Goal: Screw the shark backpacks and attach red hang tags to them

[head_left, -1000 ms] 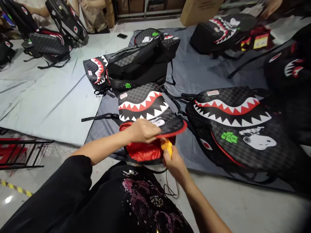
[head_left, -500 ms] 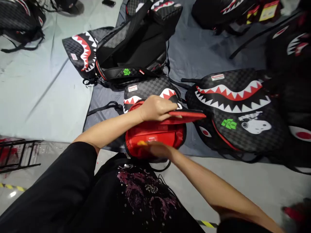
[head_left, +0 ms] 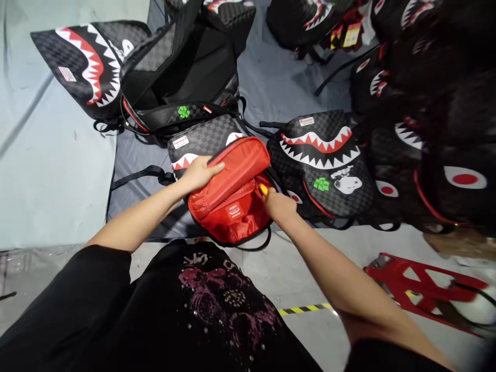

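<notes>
In front of me lies an unzipped checkered backpack point(head_left: 205, 132) with a shark-mouth print. Its red lining point(head_left: 248, 206) faces up, with a small white label point(head_left: 234, 211) sewn inside. My left hand point(head_left: 199, 173) grips the edge of the folded-back flap point(head_left: 240, 163), thumb over the red side. At the opening's right edge, my right hand point(head_left: 281, 204) is closed around a small yellow object point(head_left: 264, 189). Only its yellow end shows, so I cannot tell its kind. The fingers' undersides are hidden.
Another shark-mouth backpack point(head_left: 321, 160) lies just right. Behind, a large black backpack point(head_left: 194, 67) rests with straps up, beside a checkered one point(head_left: 77, 67). Several dark bags point(head_left: 445, 129) crowd the right. A red frame-like object point(head_left: 426, 289) stands on the floor below.
My left hand has pulled the flap back toward the left, exposing more red lining. My right hand has moved from inside the bag to its right edge. The view has shifted right.
</notes>
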